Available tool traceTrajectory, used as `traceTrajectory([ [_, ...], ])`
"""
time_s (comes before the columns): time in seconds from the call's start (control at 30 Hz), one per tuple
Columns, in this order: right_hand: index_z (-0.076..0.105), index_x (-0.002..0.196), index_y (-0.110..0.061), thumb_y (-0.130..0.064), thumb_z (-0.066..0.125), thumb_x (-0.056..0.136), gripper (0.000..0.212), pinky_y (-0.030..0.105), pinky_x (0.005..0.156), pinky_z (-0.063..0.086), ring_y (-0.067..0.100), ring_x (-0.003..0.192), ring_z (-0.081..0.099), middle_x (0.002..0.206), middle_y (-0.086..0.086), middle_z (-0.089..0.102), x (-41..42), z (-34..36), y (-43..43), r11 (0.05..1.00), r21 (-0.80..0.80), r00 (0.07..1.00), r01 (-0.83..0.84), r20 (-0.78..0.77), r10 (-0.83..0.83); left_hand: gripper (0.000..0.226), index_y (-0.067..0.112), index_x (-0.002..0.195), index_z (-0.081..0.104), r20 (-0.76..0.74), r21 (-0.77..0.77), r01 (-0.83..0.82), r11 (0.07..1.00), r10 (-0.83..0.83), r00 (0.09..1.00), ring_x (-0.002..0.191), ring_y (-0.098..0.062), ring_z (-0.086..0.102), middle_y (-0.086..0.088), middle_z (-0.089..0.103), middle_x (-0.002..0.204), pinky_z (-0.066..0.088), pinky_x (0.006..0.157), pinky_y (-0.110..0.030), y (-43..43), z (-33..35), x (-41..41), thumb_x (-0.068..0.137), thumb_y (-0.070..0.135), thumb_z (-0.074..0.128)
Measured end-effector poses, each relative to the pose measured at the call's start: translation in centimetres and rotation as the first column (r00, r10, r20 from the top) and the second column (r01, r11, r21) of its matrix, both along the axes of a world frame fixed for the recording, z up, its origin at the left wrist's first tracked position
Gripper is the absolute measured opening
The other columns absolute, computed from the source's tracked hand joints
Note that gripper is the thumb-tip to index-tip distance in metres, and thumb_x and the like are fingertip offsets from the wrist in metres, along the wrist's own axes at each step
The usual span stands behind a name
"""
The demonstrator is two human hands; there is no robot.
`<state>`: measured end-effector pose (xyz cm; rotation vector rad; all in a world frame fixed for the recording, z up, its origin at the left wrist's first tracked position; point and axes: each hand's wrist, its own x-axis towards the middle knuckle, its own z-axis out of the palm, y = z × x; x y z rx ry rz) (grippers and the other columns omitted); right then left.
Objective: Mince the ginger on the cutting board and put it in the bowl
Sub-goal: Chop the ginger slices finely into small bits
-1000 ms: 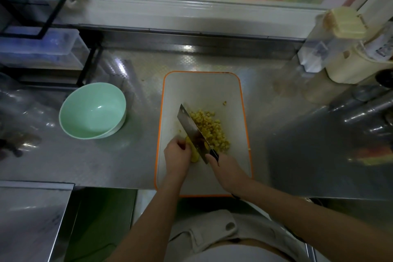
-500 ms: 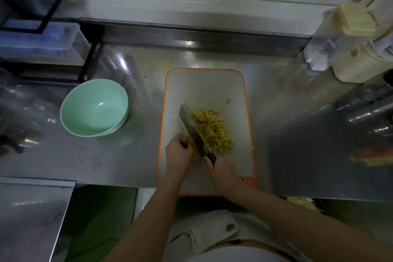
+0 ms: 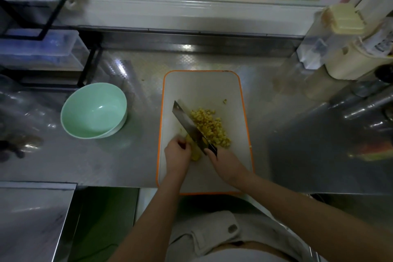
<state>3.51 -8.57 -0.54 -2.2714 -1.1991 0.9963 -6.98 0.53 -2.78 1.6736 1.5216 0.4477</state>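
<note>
A white cutting board [image 3: 202, 87] with an orange rim lies on the steel counter. On it is a pile of chopped yellow ginger [image 3: 210, 126]. My left hand [image 3: 177, 153] pins an uncut ginger piece [image 3: 195, 152] to the board. My right hand [image 3: 223, 165] grips the black handle of a cleaver [image 3: 188, 125], whose blade stands on the ginger piece, between my left hand and the pile. A pale green bowl [image 3: 93, 110] sits empty on the counter left of the board.
A black wire rack with clear plastic boxes [image 3: 40, 49] stands at the back left. Bottles and a cream container [image 3: 348, 57] crowd the back right. A lone ginger bit [image 3: 224, 101] lies farther back on the board. The counter's front edge runs under my forearms.
The cleaver has kept chopping in the same spot, with small shifts of blade and hands. The view has shifted slightly.
</note>
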Motion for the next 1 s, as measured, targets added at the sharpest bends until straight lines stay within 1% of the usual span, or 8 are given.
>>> traceTrajectory([
  [0.1, 0.049, 0.08, -0.013, -0.037, 0.041, 0.098, 0.031, 0.019, 0.045, 0.026, 0.007, 0.052, 0.04, 0.063, -0.006, 0.044, 0.1, 0.4, 0.1, 0.999, 0.016, 0.999, 0.038, -0.028, -0.038, 0.014, 0.009, 0.074, 0.053, 0.021, 0.007, -0.005, 1.0, 0.005, 1.0, 0.065, -0.016, 0.049, -0.002, 0.055, 0.07, 0.027, 0.054, -0.018, -0.1, 0.1, 0.0, 0.086, 0.011, 0.059],
  [0.2, 0.043, 0.071, -0.021, -0.035, 0.042, 0.098, 0.031, 0.016, 0.043, 0.027, 0.003, 0.051, 0.038, 0.06, -0.008, 0.042, 0.0, 1.2, -0.2, 0.998, 0.044, 0.998, 0.043, -0.045, -0.041, 0.01, 0.009, 0.081, 0.057, 0.044, -0.034, -0.033, 0.999, 0.035, 0.998, 0.071, -0.015, 0.051, -0.002, 0.057, 0.077, 0.029, 0.057, -0.017, -0.2, 0.2, -0.1, 0.088, 0.016, 0.059],
  [0.27, 0.045, 0.072, -0.018, -0.034, 0.042, 0.099, 0.031, 0.016, 0.043, 0.028, 0.004, 0.05, 0.039, 0.06, -0.007, 0.042, -0.1, 1.5, -0.6, 0.998, 0.051, 0.998, 0.037, -0.052, -0.034, 0.009, 0.008, 0.086, 0.058, 0.051, -0.061, -0.054, 0.997, 0.057, 0.997, 0.074, -0.014, 0.051, -0.002, 0.058, 0.08, 0.031, 0.061, -0.018, -0.3, 0.2, -0.2, 0.087, 0.016, 0.061],
  [0.4, 0.052, 0.08, -0.009, -0.037, 0.041, 0.098, 0.035, 0.027, 0.052, 0.032, 0.016, 0.06, 0.047, 0.068, 0.002, 0.049, -0.3, 1.6, -1.0, 1.0, 0.018, 0.999, 0.016, -0.032, -0.016, 0.011, 0.012, 0.078, 0.056, 0.065, -0.054, -0.048, 0.997, 0.051, 0.997, 0.071, -0.013, 0.05, 0.004, 0.054, 0.071, 0.027, 0.056, -0.015, -0.5, 0.5, -0.6, 0.083, 0.014, 0.065],
  [0.53, 0.057, 0.088, -0.004, -0.036, 0.04, 0.099, 0.038, 0.027, 0.051, 0.032, 0.019, 0.064, 0.05, 0.073, 0.006, 0.053, -0.5, 1.9, -1.3, 1.0, -0.013, 1.0, -0.009, -0.024, 0.009, 0.011, 0.013, 0.074, 0.056, 0.045, -0.075, -0.045, 0.996, 0.048, 0.998, 0.073, -0.012, 0.05, 0.009, 0.052, 0.067, 0.026, 0.057, -0.016, -0.4, 0.8, -0.7, 0.081, 0.011, 0.065],
  [0.67, 0.053, 0.082, -0.01, -0.038, 0.038, 0.099, 0.036, 0.019, 0.045, 0.028, 0.011, 0.055, 0.043, 0.063, -0.002, 0.045, -0.5, 1.9, -1.1, 0.998, -0.055, 0.999, -0.019, -0.042, 0.016, 0.009, 0.014, 0.074, 0.059, 0.05, -0.102, -0.048, 0.994, 0.053, 0.997, 0.075, -0.012, 0.051, 0.004, 0.059, 0.072, 0.033, 0.064, -0.019, -0.3, 0.9, -0.6, 0.08, 0.009, 0.064],
  [0.83, 0.046, 0.074, -0.014, -0.036, 0.038, 0.1, 0.035, 0.027, 0.052, 0.035, 0.018, 0.059, 0.048, 0.067, 0.002, 0.048, -0.5, 2.4, -1.1, 0.996, -0.077, 0.999, -0.036, -0.034, 0.034, 0.004, 0.011, 0.078, 0.065, 0.033, -0.134, -0.074, 0.988, 0.079, 0.996, 0.078, -0.012, 0.053, -0.001, 0.062, 0.08, 0.035, 0.068, -0.019, -0.1, 0.8, -0.4, 0.078, 0.007, 0.065],
  [1.0, 0.035, 0.063, -0.021, -0.036, 0.038, 0.1, 0.039, 0.019, 0.043, 0.025, 0.008, 0.049, 0.037, 0.059, -0.003, 0.04, -0.7, 2.5, -0.9, 0.994, -0.107, 0.999, -0.01, -0.045, 0.005, 0.008, 0.003, 0.083, 0.07, 0.035, -0.154, -0.074, 0.985, 0.08, 0.996, 0.085, -0.019, 0.059, -0.01, 0.068, 0.087, 0.038, 0.072, -0.021, 0.1, 0.9, -0.3, 0.078, 0.006, 0.065],
])
